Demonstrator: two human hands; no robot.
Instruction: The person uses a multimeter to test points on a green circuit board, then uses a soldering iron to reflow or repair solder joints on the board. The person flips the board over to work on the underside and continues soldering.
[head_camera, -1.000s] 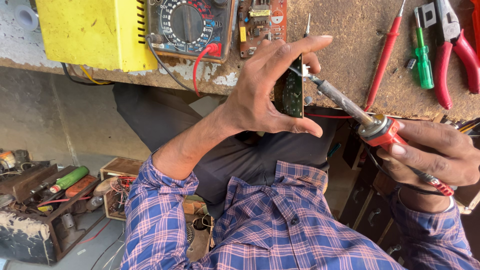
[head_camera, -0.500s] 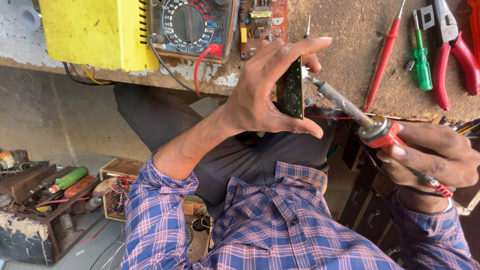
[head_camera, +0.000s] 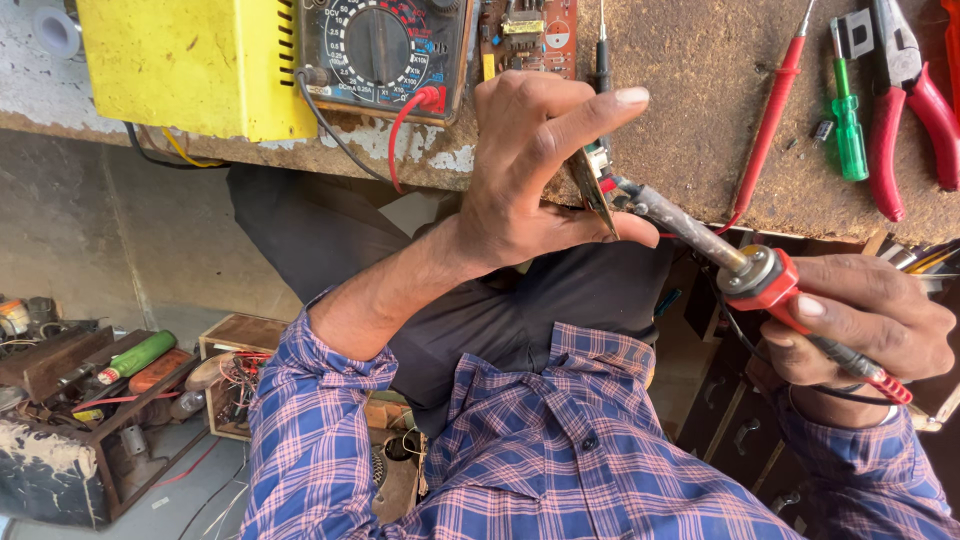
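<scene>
My left hand (head_camera: 530, 170) holds a small green circuit board (head_camera: 597, 188) upright between thumb and fingers, edge-on to the camera, just in front of the bench edge. My right hand (head_camera: 870, 320) grips the red handle of a soldering iron (head_camera: 700, 238). The iron's metal shaft points up and left, and its tip touches the board's right face. A thin probe (head_camera: 602, 60) stands just behind the board.
On the brown workbench (head_camera: 700, 100) lie a yellow box (head_camera: 190, 60), a dial multimeter (head_camera: 380, 45) with a red lead, another circuit board (head_camera: 530, 35), a red screwdriver (head_camera: 770, 110), a green screwdriver (head_camera: 848, 120) and red pliers (head_camera: 900, 110). A wooden box of tools (head_camera: 80, 400) sits on the floor at lower left.
My left hand has turned the board a little, so it now shows more edge-on. The soldering iron's tip stays against it; my right hand has hardly moved.
</scene>
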